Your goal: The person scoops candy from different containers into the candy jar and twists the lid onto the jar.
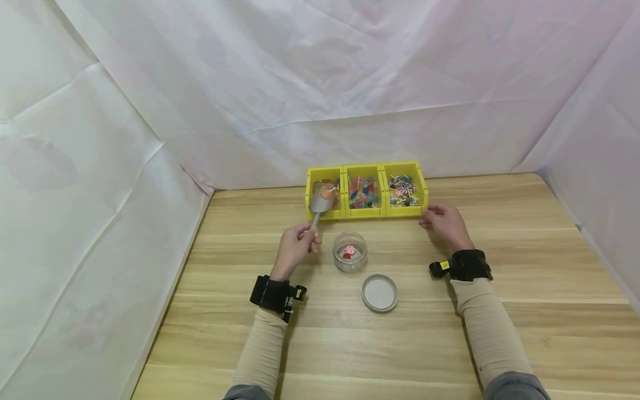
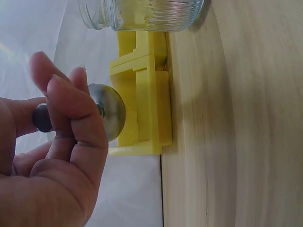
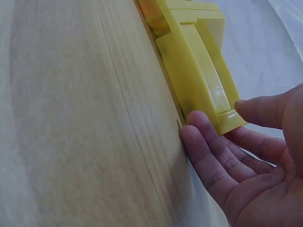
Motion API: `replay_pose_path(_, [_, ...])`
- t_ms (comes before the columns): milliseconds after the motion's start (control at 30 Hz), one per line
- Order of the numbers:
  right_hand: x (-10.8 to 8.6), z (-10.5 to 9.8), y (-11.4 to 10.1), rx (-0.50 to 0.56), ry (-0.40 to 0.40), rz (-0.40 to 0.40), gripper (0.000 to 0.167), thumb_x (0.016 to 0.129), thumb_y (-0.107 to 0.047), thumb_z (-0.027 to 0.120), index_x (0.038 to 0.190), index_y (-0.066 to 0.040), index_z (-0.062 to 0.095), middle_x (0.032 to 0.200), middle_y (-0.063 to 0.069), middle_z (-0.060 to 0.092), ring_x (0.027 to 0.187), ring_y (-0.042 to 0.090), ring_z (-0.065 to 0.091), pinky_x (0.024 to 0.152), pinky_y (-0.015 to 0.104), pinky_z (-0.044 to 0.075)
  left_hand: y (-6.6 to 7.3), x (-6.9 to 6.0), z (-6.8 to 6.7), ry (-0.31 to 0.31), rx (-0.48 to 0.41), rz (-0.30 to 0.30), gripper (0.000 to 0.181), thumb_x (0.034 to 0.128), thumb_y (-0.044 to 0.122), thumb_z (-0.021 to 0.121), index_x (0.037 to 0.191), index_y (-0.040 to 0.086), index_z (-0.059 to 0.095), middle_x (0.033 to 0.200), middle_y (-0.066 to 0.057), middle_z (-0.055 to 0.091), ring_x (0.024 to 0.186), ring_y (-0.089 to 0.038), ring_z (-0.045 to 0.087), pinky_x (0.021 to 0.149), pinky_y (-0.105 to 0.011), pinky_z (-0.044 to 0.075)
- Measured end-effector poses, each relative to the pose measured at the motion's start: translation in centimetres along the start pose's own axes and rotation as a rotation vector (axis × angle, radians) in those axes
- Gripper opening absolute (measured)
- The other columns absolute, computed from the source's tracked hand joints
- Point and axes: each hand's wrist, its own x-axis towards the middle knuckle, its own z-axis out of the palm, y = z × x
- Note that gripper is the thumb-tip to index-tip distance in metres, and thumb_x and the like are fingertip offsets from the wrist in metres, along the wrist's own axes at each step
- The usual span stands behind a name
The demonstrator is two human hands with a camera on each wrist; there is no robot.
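My left hand (image 1: 294, 250) grips the handle of a metal scoop (image 1: 320, 204), whose bowl is over the left compartment of the yellow bins (image 1: 365, 213). An orange piece lies in the scoop. In the left wrist view the fingers curl round the dark handle end, and the scoop's round bowl (image 2: 114, 113) shows behind them. At the front right corner of the bins, my right hand (image 1: 447, 225) pinches the yellow edge. The right wrist view shows its thumb on the rim of the bin (image 3: 189, 71) and fingers against the outside.
A clear jar (image 1: 350, 266) with a pink-and-white swirl piece and a red piece inside stands in front of the bins. Nearer lies its round lid (image 1: 379, 293). The bins hold small colourful pieces. White cloth (image 1: 310, 128) hangs behind and at the sides of the wooden table (image 1: 340, 355).
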Motion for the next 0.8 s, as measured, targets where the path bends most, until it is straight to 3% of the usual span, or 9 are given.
replay_pose_path(500, [0.0,-0.3,-0.1,0.011,-0.003,0.008,0.046,0.106,-0.024,0.046,0.142,0.004,0.047,0.121,0.024,0.063,0.100,0.028,0.070,0.080,0.024,0.058,-0.5,-0.7,-0.7,-0.059,-0.028,-0.022,0.039,0.1007,0.014,0.058,0.135,-0.004,0.055,0.095,-0.023,0.071,0.066,-0.015,0.067,0.081,-0.056,0.057])
replay_pose_path(800, [0.0,-0.1,0.0,0.022,-0.008,0.023,0.047,0.106,-0.025,0.047,0.142,0.004,0.047,0.121,0.024,0.063,0.099,0.025,0.070,0.080,0.022,0.058,-0.6,-1.2,-1.2,-0.099,-0.060,-0.024,0.040,0.1004,0.013,0.058,0.137,-0.002,0.054,0.101,-0.028,0.070,0.069,-0.015,0.069,0.078,-0.046,0.060])
